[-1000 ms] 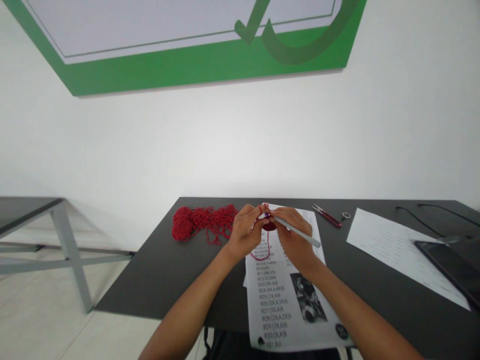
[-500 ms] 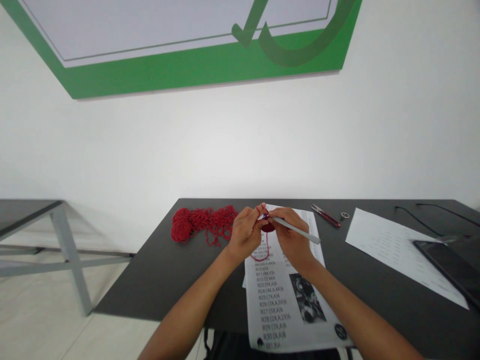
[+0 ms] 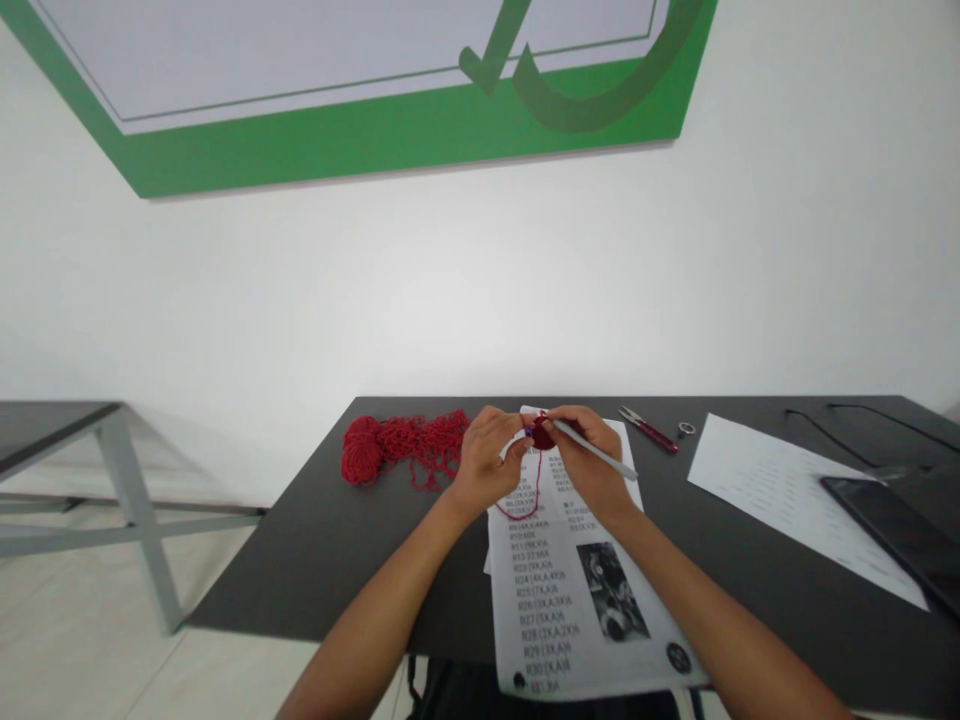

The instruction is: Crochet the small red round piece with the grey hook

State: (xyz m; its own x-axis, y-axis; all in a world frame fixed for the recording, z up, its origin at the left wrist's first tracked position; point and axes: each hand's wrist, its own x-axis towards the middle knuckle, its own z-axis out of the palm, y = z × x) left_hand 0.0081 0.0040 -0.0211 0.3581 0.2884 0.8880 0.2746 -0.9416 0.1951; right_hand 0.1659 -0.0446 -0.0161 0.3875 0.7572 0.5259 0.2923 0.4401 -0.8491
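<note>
A small, round, dark red crochet piece (image 3: 544, 436) is between my two hands, above a printed pattern sheet (image 3: 544, 600). My left hand (image 3: 486, 456) is closed at the piece's left edge, with red yarn running by its raised fingers. At that edge shows a tiny purple spot (image 3: 528, 432), too small to name. My right hand (image 3: 592, 462) is closed around a crochet hook with a pale grey handle (image 3: 604, 455), which points down to the right. The hook's tip is hidden at the piece. A strand of red yarn (image 3: 538, 485) hangs below and loops left.
A loose heap of red yarn (image 3: 416, 440) lies left of my hands. To the right are red-handled thread snips (image 3: 651, 430), a small metal ring (image 3: 685, 429), another printed sheet (image 3: 780, 500), a dark phone (image 3: 885, 530) and glasses (image 3: 840, 440). Behind stands a white wall (image 3: 480, 290).
The crochet piece has turned, so more of its dark red face shows. My right hand has tilted the hook's handle slightly steeper. My left fingers have shifted a little to the left.
</note>
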